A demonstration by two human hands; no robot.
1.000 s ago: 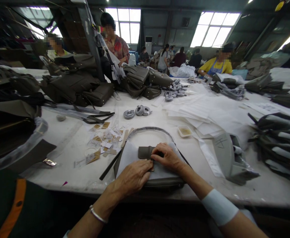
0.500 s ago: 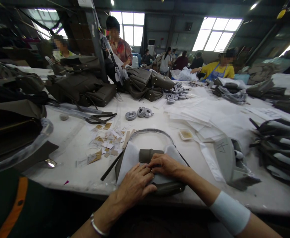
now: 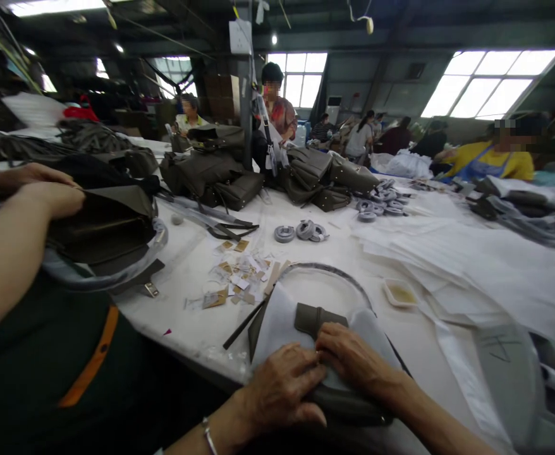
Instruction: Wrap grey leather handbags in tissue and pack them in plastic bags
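A dark olive handbag [image 3: 348,407] lies in front of me at the table edge, its wrapped handle [image 3: 329,268] arching away from me. White sheeting [image 3: 275,325] covers much of its front, and an olive flap [image 3: 308,318] shows above my fingers. My left hand [image 3: 287,385] rests on the bag from the left, fingers bent together at its middle, thumb apart. Curled from the other side, my right hand [image 3: 356,360] presses its fingers at the same spot below the flap. The fingertips meet there, and the small part between them is hidden.
Tags and small packets [image 3: 239,278] lie left of the bag; coiled grey straps [image 3: 284,234] sit behind. A shallow dish [image 3: 401,293] and white sheets [image 3: 429,253] are on the right. At left, another person's arms [image 3: 26,208] handle an open olive bag [image 3: 107,227].
My view has swung left, so the scene sits further right. A neighbour's arms have come into view at the open bag. My hands stay at the middle of the handbag.
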